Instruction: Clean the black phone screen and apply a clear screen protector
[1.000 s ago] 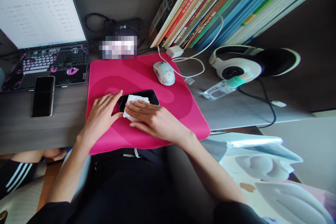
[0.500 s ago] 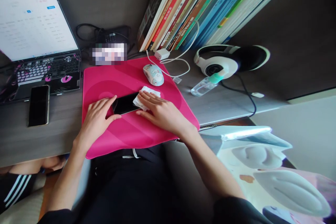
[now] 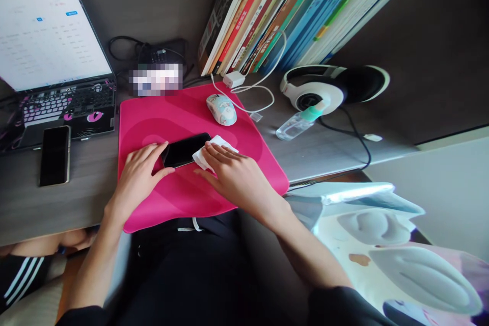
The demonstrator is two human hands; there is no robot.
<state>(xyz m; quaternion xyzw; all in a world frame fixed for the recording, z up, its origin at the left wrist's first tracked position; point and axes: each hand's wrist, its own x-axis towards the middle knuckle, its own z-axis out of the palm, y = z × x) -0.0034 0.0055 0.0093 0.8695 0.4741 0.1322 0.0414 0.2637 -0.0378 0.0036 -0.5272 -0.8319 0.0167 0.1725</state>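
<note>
The phone is laid flat on the pink mat, its left end grasped between thumb and fingers of the left hand; the tissue is held at the right end under the outstretched fingers of the right hand. Wiping is judged partway; area cleaned cannot be told, tissue not yet put aside.

light: soft, dim | laptop screen: bright, washed-out, blurred | edges: stretched | mosaic patch: pixelated
</note>
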